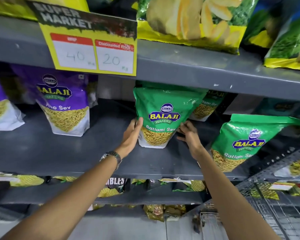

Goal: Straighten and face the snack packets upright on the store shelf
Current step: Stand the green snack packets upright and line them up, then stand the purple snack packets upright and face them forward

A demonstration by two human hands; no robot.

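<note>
A green Ratlami Sev packet [164,110] stands upright in the middle of the grey shelf [76,153], its front facing me. My left hand [131,134] presses flat against its left edge, thumb on the front. My right hand [189,134] touches its lower right edge with the fingers curled. Both hands hold the packet between them. Another green packet [204,106] stands behind it, mostly hidden. A second green Ratlami Sev packet [246,142] leans at the right. A purple Aloo Sev packet [62,103] stands to the left, with another purple packet [2,108] at the far left.
A yellow price tag [93,49] hangs from the upper shelf edge. Large yellow-green chip bags [189,23] sit on the shelf above. More snack packets [111,187] lie on the shelves below. A perforated metal upright [275,158] and a wire rack [267,205] stand at the lower right.
</note>
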